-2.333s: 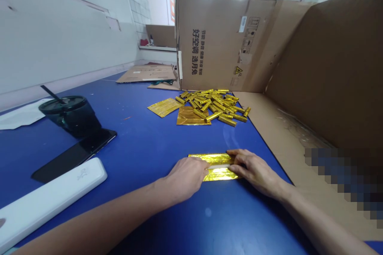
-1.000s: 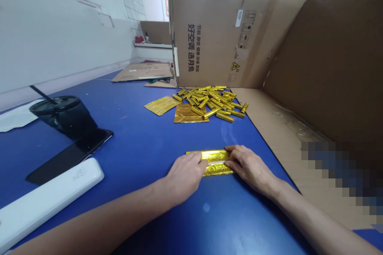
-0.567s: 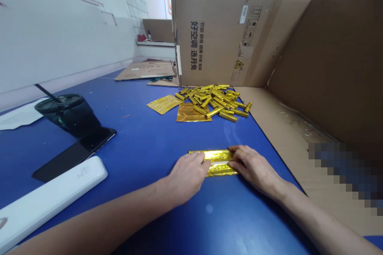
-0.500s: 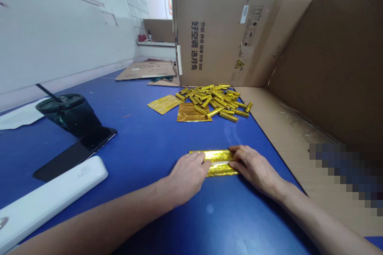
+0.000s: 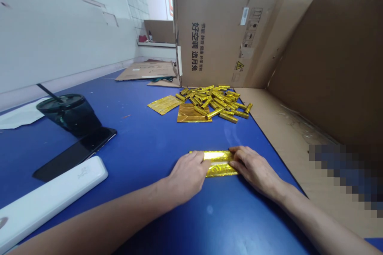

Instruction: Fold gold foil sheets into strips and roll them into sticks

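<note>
Left hand (image 5: 188, 177) and right hand (image 5: 254, 169) open, fingers flat on a gold foil strip (image 5: 218, 163) between them; gold rolls (image 5: 212, 101) ahead. Risk: foil sliding or springing open under uneven pressure.

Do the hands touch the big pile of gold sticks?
No, the left hand and right hand press on a folded gold foil strip, apart from the pile of gold foil rolls.

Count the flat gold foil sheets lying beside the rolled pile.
2: one sheet at the pile's left, and another touching its front edge, with rolled sticks on it. Others may be hidden under the pile.
</note>
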Tool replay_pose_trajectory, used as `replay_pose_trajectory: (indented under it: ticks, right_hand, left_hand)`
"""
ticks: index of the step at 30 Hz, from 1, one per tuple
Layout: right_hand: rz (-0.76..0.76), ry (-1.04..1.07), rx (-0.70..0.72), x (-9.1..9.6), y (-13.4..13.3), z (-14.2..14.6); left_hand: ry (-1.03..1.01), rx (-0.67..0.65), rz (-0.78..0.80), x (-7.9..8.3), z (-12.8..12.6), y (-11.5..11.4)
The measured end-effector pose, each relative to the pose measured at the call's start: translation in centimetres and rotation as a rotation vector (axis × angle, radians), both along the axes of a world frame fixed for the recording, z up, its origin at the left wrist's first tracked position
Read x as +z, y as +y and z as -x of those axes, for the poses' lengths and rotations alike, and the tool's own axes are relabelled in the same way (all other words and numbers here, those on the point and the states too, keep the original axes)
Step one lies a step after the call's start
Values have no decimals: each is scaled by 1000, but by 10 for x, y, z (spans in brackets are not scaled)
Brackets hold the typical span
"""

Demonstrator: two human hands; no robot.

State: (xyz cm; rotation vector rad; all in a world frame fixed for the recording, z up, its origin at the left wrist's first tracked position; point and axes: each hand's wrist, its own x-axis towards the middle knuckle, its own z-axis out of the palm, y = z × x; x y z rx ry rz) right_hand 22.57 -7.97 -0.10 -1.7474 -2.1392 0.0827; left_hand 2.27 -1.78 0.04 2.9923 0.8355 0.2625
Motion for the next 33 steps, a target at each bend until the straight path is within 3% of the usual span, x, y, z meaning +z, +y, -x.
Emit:
replay_pose_trajectory:
  ticks: [9, 13, 15, 23, 33]
  right_hand:
    - [-68, -52, 55, 6, -7, 9]
    - [105, -36, 238, 7, -15, 29]
    - [171, -46, 259, 6, -16, 35]
    - [240, -157, 72, 18, -15, 23]
    - [183, -157, 41, 10, -6, 14]
  left_hand:
    - [-83, -77, 87, -1, -2, -2]
    - [-78, -76, 72, -3, -3, -4]
    - [-69, -55, 68, -3, -3, -6]
    - [-53, 3, 110, -1, -4, -11]
    - [-66, -7, 142, 12, -4, -4]
